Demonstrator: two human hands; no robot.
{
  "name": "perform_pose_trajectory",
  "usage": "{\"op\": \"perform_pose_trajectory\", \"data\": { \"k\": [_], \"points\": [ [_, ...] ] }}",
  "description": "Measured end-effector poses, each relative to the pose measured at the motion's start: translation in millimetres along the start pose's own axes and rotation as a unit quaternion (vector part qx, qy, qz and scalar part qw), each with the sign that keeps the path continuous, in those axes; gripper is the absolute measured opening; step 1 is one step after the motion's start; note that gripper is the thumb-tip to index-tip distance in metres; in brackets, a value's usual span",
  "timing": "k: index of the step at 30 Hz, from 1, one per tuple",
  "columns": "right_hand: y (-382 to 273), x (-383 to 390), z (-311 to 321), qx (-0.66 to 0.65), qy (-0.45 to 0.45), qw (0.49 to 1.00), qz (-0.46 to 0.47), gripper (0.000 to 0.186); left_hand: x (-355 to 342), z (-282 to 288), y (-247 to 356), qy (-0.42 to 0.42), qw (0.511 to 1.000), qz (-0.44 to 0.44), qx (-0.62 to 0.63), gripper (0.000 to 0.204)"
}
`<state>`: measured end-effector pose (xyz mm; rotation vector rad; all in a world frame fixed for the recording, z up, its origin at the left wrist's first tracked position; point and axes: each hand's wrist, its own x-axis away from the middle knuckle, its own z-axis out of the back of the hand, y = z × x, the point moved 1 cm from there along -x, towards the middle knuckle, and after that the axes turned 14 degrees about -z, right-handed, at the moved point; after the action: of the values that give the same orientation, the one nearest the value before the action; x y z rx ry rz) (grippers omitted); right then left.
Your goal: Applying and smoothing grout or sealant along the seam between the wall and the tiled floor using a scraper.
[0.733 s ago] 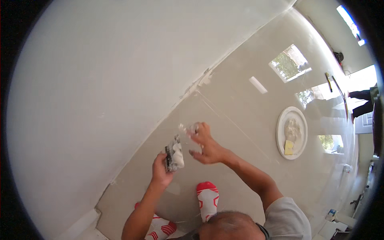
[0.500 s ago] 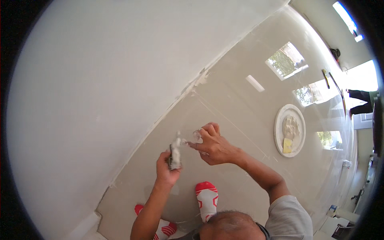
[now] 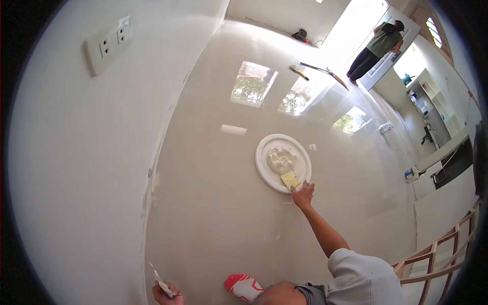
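At the lower left edge, my left hand [image 3: 170, 296] is closed around a putty knife [image 3: 160, 282], its thin blade smeared with white paste and pointing up toward the wall; the hand hides its grip. My right arm stretches forward, and my right hand [image 3: 303, 195] is over the near rim of a round white tray [image 3: 261, 163] on the floor. Its thumb and fingers are apart, at the near edge of a yellow square scraper [image 3: 290, 178]. That scraper lies flat in the tray beside a mound of off-white paste [image 3: 280, 159].
A white wall [image 3: 101, 168] with a socket plate [image 3: 107, 46] runs along the left. Long-handled tools [image 3: 325, 73] lie on the glossy tiled floor farther off. Another person [image 3: 376, 48] stands near the far door. A wooden frame [image 3: 437, 251] stands at the lower right, a small bucket [image 3: 410, 174] above it.
My right hand has left the paste-covered tool in my left hand and reached out to the tray. My left hand has lowered toward the bottom left. The view has swung to the right.
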<state>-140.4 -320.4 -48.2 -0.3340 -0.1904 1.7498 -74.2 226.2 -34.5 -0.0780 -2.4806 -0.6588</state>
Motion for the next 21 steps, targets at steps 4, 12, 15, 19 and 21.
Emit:
{"op": "perform_pose_trajectory", "data": {
  "k": [4, 12, 15, 19, 21],
  "points": [
    [29, -15, -9, 0.012, -0.134, 0.991, 0.001, 0.072, -2, -16, -13, 0.008, 0.999, 0.019, -0.05, 0.015],
    [16, -16, -23, -0.031, -0.093, 0.995, -0.027, 0.077, -2, -60, -22, 0.041, 0.996, -0.011, -0.078, 0.013],
    [2, -4, -11, -0.009, -0.112, 0.992, -0.063, 0.076, -9, -40, -22, 0.018, 0.996, 0.01, -0.085, 0.013],
    [7, -8, -12, -0.031, -0.124, 0.987, -0.093, 0.078, -2, -33, -21, 0.046, 0.995, 0.004, -0.093, 0.012],
    [11, -9, -20, -0.077, -0.128, 0.98, -0.128, 0.082, 0, -24, -17, 0.044, 0.995, 0.003, -0.085, 0.012]
  ]
}}
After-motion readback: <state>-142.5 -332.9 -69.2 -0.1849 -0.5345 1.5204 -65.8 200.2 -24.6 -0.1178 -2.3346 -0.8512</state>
